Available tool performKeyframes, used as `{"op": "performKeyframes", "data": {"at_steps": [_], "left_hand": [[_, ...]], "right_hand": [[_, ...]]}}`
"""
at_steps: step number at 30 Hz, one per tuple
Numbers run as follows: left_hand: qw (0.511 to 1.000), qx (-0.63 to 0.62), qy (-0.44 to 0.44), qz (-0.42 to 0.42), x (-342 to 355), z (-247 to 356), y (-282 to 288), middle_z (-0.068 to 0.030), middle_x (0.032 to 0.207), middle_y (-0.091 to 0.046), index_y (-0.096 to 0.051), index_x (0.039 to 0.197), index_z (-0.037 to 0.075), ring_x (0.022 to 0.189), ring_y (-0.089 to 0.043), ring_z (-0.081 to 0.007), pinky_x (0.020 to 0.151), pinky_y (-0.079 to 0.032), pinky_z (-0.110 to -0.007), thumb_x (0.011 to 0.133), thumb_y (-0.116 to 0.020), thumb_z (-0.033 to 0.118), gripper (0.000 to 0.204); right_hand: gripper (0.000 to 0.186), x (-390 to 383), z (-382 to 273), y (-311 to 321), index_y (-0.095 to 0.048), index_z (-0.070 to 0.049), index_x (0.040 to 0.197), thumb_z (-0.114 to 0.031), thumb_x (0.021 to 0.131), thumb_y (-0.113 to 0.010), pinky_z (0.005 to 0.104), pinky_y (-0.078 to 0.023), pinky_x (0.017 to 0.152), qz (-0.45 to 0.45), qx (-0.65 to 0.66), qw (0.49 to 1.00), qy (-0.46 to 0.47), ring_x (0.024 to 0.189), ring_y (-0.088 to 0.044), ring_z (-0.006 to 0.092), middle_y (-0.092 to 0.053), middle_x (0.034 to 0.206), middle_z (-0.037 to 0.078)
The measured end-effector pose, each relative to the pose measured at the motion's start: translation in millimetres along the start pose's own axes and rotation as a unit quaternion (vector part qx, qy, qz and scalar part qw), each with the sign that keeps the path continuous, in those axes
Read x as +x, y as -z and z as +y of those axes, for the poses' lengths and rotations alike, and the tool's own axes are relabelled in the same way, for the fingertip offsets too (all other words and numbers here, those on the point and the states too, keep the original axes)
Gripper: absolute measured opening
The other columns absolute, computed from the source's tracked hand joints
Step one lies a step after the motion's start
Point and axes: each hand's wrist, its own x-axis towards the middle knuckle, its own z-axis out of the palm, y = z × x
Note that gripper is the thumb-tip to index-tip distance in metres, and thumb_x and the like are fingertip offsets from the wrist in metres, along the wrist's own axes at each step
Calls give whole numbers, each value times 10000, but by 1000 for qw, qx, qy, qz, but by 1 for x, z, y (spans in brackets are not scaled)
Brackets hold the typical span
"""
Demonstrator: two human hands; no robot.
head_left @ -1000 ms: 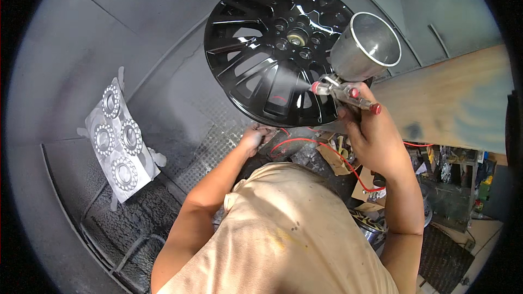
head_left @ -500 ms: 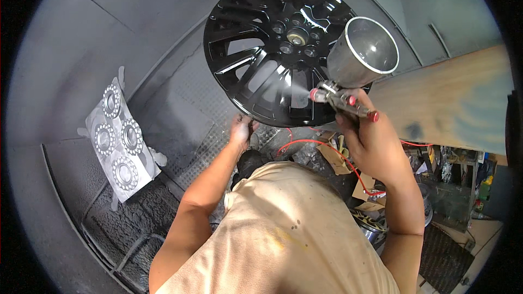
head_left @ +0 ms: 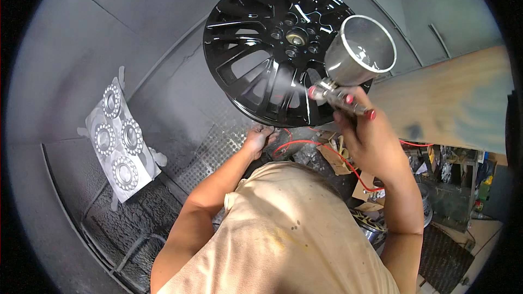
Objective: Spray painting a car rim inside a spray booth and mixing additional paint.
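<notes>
A glossy black multi-spoke wheel rim [head_left: 256, 84] faces up ahead of me, with a round hub hole and several bolt holes at its centre. My right hand [head_left: 373, 136] is wrapped round a spray gun [head_left: 340, 98] with red knobs. On the gun sits a large open metal cup [head_left: 340, 57], some liquid showing inside. Pale mist leaves the nozzle leftward over the spokes. At the near edge of the wheel, my left hand [head_left: 258, 140] has its fingers curled up against the rim; its fingertips are partly hidden.
To the left, a white sheet [head_left: 143, 188] carries several silver ring-shaped parts [head_left: 125, 173]. A red hose [head_left: 302, 142] loops below the wheel. Paint-stained board [head_left: 441, 98] stands at right, above a cluttered shelf [head_left: 449, 185]. Cardboard [head_left: 333, 158] lies on the floor.
The wheel has turned counterclockwise, and my left hand has moved right along its near edge. The spray gun has shifted very slightly left, still misting.
</notes>
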Motion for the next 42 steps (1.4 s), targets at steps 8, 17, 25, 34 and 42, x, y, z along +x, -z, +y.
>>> {"op": "performKeyframes", "data": {"at_steps": [8,17,25,34,42], "left_hand": [[991,-85,-70,78,-2,28,16,-113,1025,-698,-618,1106,2,864,-681,-199,770,-589,-311,976,-562,96,170],[981,-94,-88,147,4,20,5,-101,1064,-662,-587,1149,11,902,-664,-230,834,-571,-351,938,-586,109,232],[999,-26,-12,21,1,-3,-5,-107,1076,-683,-590,1119,36,920,-692,-189,797,-572,-295,1007,-586,156,164],[998,25,29,45,-8,28,24,-94,1016,-705,-649,1084,34,812,-683,-150,677,-575,-268,988,-598,118,138],[995,-21,-67,67,2,31,34,-100,1112,-692,-619,1146,5,921,-681,-189,776,-580,-303,974,-587,85,192]], "right_hand": [[259,8,-1,5,-473,-33,1150,-22,919,-590,549,-460,691,32,-1,998,-44,869,-586,525,-623,872,283],[196,-17,-16,0,-535,27,1069,-91,933,-613,547,-464,703,-92,50,994,-19,838,-599,504,-601,977,298],[227,-8,-3,-17,-527,23,1118,-77,932,-611,533,-487,694,-31,12,997,64,818,-618,474,-604,943,267],[236,9,7,-1,-468,-48,1132,-21,929,-585,552,-458,693,58,-29,998,-15,876,-581,534,-617,870,282],[230,-8,-11,0,-485,-23,1126,-22,918,-584,558,-452,688,-26,9,999,-45,871,-581,527,-614,883,281]]}}
